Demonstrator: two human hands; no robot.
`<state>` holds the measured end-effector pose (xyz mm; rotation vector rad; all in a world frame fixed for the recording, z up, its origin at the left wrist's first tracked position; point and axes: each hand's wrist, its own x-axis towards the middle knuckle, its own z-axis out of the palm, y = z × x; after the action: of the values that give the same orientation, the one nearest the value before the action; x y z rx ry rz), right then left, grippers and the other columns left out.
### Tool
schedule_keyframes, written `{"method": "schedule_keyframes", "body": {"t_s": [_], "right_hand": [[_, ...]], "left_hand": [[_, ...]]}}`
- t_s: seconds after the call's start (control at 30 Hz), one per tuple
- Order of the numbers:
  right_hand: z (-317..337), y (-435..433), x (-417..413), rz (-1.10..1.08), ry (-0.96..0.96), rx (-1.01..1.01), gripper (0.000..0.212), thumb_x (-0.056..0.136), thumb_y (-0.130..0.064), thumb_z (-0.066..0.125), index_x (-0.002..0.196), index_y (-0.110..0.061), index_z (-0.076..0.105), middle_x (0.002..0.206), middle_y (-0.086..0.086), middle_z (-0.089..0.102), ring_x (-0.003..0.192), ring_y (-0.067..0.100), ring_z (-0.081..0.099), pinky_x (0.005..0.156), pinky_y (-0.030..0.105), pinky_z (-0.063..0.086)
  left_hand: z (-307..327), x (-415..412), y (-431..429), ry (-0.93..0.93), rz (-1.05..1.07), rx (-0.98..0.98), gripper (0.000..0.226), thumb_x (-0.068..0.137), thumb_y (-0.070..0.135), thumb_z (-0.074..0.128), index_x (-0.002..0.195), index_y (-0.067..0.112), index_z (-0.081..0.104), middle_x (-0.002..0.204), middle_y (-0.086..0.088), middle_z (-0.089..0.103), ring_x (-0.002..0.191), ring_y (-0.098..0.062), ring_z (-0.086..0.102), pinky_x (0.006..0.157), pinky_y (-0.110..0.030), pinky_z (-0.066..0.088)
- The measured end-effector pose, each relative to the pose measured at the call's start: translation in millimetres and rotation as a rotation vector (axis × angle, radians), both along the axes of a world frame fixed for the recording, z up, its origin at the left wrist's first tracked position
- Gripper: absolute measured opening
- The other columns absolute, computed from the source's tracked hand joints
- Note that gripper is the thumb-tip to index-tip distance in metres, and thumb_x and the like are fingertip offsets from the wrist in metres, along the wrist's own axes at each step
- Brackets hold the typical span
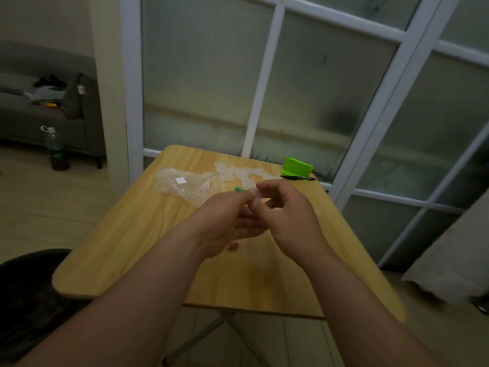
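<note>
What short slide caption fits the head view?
Left hand and right hand pinch a small clear piece above a wooden table.

Both hands [229, 221] [289, 207] meet, fingers apparently pinching together.

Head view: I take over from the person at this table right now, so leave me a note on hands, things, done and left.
Left hand: pinches the small clear piece above the table.
Right hand: pinches the same piece.
Things: more clear pieces lie clustered at the far edge, plastic bag left of them; black pen and green object far right.
Done: pieces are out on the table.
Left: probably this piece, then the cluster; the work itself is too blurred to tell.
</note>
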<state>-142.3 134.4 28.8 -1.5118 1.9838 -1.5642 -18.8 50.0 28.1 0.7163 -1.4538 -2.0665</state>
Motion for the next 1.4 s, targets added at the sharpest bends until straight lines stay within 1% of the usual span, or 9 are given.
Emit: {"method": "schedule_keyframes", "body": {"t_s": [0.23,0.3,0.4,0.47,0.57,0.77,0.87,1.03,1.4], "right_hand": [[-11,5,1,0.050,-0.048,0.021,0.029,0.097,-0.022,0.077,0.125,-0.027,0.069,0.110,-0.014,0.073,0.098,-0.002,0.065,0.078,0.010,0.051],[-12,6,1,0.082,-0.123,0.014,0.028,0.098,-0.018,0.075,0.125,-0.026,0.069,0.113,-0.012,0.073,0.100,-0.002,0.066,0.081,0.010,0.052],[-12,6,-2,0.034,-0.253,0.021,0.021,0.101,-0.022,0.070,0.120,-0.029,0.070,0.112,-0.011,0.075,0.105,0.000,0.068,0.082,0.014,0.054],[-13,4,-5,-0.020,-0.306,0.046,0.011,0.102,-0.030,0.069,0.112,-0.029,0.073,0.106,-0.011,0.076,0.104,0.004,0.069,0.085,0.024,0.055],[-13,2,-5,-0.026,-0.409,0.087,0.015,0.102,-0.037,0.066,0.104,-0.025,0.075,0.100,-0.006,0.079,0.102,0.013,0.072,0.087,0.034,0.056],[-15,3,-5,0.020,-0.574,0.134,0.018,0.098,-0.033,0.072,0.106,-0.018,0.077,0.102,0.006,0.079,0.095,0.016,0.070,0.078,0.031,0.052],[-16,4,-6,0.038,-0.583,0.133,0.013,0.097,-0.031,0.073,0.102,-0.020,0.076,0.104,0.008,0.079,0.100,0.023,0.073,0.079,0.033,0.051],[-16,4,-9,0.038,-0.585,0.138,0.007,0.093,-0.029,0.077,0.096,-0.022,0.076,0.108,0.010,0.079,0.098,0.018,0.071,0.080,0.034,0.051],[-17,8,-21,0.078,-0.615,0.199,0.019,0.093,-0.034,0.076,0.104,-0.018,0.073,0.102,0.004,0.082,0.105,0.022,0.076,0.082,0.037,0.051]], "left_hand": [[-4,12,-1,0.015,-0.106,0.014,0.034,0.105,0.019,0.058,0.127,-0.006,0.065,0.121,-0.027,0.071,0.097,-0.029,0.073,0.087,-0.039,0.062],[-5,13,-3,0.022,-0.098,0.014,0.031,0.106,0.016,0.055,0.127,-0.005,0.065,0.121,-0.028,0.072,0.100,-0.032,0.075,0.085,-0.038,0.063],[-7,11,-5,0.043,-0.054,0.003,0.030,0.106,0.013,0.055,0.127,-0.006,0.065,0.122,-0.032,0.069,0.113,-0.041,0.072,0.094,-0.043,0.062],[-8,9,-5,0.050,-0.008,-0.017,0.028,0.105,0.014,0.058,0.126,-0.003,0.066,0.118,-0.029,0.072,0.110,-0.038,0.074,0.096,-0.044,0.061],[-9,7,-2,0.017,0.018,-0.078,0.024,0.102,0.017,0.065,0.124,0.008,0.070,0.119,-0.024,0.073,0.101,-0.029,0.074,0.092,-0.041,0.062],[-10,8,3,-0.055,0.022,-0.134,0.021,0.099,0.017,0.070,0.120,0.015,0.074,0.118,-0.027,0.072,0.090,-0.024,0.072,0.085,-0.037,0.064],[-10,10,1,-0.055,0.019,-0.134,0.023,0.096,0.016,0.073,0.119,0.018,0.076,0.115,-0.027,0.073,0.092,-0.026,0.073,0.087,-0.038,0.064],[-11,9,0,-0.066,0.006,-0.169,0.025,0.095,0.013,0.074,0.119,0.019,0.075,0.111,-0.025,0.076,0.092,-0.026,0.075,0.086,-0.037,0.064],[-8,4,7,-0.088,-0.016,-0.233,0.026,0.097,0.014,0.071,0.121,0.021,0.076,0.101,-0.023,0.076,0.080,-0.024,0.072,0.073,-0.033,0.060]]}}
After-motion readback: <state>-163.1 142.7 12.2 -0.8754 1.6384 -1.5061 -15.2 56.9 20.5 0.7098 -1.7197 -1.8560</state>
